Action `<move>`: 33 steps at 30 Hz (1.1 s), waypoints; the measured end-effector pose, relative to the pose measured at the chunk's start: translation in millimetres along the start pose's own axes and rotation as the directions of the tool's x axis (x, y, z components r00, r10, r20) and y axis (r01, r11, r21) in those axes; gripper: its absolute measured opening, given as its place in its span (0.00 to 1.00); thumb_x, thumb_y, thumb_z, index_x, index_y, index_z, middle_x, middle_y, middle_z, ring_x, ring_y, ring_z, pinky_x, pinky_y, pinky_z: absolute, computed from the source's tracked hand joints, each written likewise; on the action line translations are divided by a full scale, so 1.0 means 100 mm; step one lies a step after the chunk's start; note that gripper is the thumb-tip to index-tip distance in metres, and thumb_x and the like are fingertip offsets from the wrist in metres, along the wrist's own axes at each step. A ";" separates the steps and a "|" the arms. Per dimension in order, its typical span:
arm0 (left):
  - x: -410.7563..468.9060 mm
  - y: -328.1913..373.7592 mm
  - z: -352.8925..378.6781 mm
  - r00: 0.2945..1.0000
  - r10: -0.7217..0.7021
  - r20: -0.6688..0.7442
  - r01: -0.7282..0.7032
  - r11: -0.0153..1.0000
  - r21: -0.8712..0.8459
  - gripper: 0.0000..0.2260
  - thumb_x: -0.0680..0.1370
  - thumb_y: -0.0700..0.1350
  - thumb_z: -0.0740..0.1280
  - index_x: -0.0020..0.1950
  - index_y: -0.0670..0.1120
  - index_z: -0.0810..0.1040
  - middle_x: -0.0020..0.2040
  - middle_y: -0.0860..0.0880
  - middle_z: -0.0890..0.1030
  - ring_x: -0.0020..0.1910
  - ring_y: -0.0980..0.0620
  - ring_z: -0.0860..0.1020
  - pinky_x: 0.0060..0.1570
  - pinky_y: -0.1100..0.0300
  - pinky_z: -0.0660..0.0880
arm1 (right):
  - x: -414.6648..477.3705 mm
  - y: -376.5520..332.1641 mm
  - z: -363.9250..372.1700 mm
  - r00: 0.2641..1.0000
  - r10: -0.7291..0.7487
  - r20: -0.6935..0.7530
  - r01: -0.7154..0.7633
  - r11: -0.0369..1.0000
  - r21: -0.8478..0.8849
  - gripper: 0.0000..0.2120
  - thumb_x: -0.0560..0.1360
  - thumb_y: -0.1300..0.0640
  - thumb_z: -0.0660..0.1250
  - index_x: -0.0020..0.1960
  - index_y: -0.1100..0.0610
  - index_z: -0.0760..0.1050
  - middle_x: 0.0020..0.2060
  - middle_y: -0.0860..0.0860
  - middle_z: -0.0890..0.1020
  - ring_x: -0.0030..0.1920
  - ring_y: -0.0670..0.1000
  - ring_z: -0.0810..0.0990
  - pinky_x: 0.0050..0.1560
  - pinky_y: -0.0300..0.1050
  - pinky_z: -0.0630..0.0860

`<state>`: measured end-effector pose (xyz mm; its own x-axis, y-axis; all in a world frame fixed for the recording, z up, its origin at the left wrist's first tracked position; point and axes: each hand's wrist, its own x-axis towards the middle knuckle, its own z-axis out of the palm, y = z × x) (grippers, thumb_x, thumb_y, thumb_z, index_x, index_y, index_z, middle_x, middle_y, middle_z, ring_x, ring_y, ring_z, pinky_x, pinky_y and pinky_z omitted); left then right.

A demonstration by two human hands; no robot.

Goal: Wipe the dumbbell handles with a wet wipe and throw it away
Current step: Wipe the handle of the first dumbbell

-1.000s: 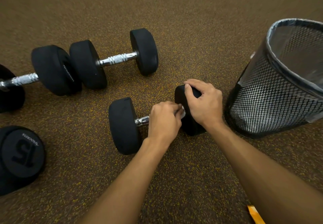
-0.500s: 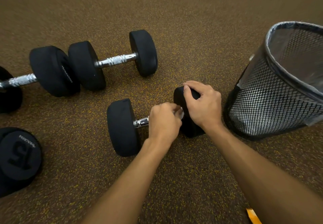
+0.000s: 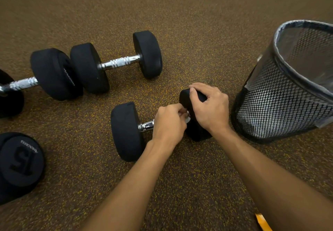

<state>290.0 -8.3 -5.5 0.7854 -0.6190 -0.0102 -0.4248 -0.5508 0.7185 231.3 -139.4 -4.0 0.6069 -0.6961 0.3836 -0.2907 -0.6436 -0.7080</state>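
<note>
While the left hand [image 3: 168,124] is wrapped round the handle [image 3: 146,125] of the near dumbbell [image 3: 126,131], only a sliver of white wet wipe [image 3: 187,119] shows at its fingertips, tight against the right-side head. Fingers are fully curled, with the wipe presumably bunched inside the fist; can't see how much. Right hand [image 3: 210,108] clamps over the top of that right-side head, fingers and thumb curled on the rubber, bracing it.

Near dumbbell lies on the speckled floor [image 3: 180,32], just beside the mesh bin [image 3: 288,104].

Handling call: it's heavy and rigid and may roll, so brace a head, not the bar. Chrome looks slick at the bar end. The neighbour dumbbell [image 3: 119,62] shows ringed grooves mid-bar, so the wipe could snag there. Wipe is light, limp and damp; hold it as a bunched wad. Bin is lined, open-topped, near the right hand.
</note>
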 end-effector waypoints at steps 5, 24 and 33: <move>-0.14 -0.22 0.20 0.939 0.297 -0.174 -0.297 0.954 0.023 0.05 0.75 0.35 0.77 0.51 0.42 0.88 0.51 0.47 0.86 0.53 0.46 0.81 0.57 0.48 0.79 | -0.02 0.00 0.00 1.000 -0.026 -0.010 0.026 1.000 -0.007 0.16 0.80 0.45 0.64 0.57 0.49 0.88 0.58 0.42 0.88 0.60 0.47 0.84 0.68 0.44 0.76; 0.03 -0.14 -0.02 1.000 -0.028 0.015 0.029 0.997 -0.066 0.10 0.76 0.49 0.79 0.55 0.54 0.84 0.53 0.52 0.86 0.54 0.49 0.83 0.58 0.50 0.81 | 0.01 0.01 0.01 1.000 0.003 0.004 -0.002 1.000 -0.022 0.16 0.79 0.45 0.65 0.57 0.49 0.88 0.58 0.42 0.88 0.61 0.47 0.83 0.69 0.46 0.76; 0.32 0.01 -0.14 0.953 -0.237 0.189 0.238 0.971 0.018 0.01 0.78 0.52 0.75 0.47 0.57 0.86 0.57 0.48 0.84 0.60 0.46 0.81 0.61 0.50 0.80 | 0.01 0.03 0.02 1.000 0.000 0.008 0.000 1.000 -0.026 0.16 0.79 0.45 0.65 0.58 0.49 0.88 0.58 0.42 0.88 0.61 0.46 0.83 0.69 0.45 0.76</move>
<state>320.7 -20.5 4.8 0.7641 -0.5649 -0.3114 -0.2338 -0.6924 0.6826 232.4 -141.3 -7.4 0.6128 -0.6934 0.3790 -0.3095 -0.6519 -0.6922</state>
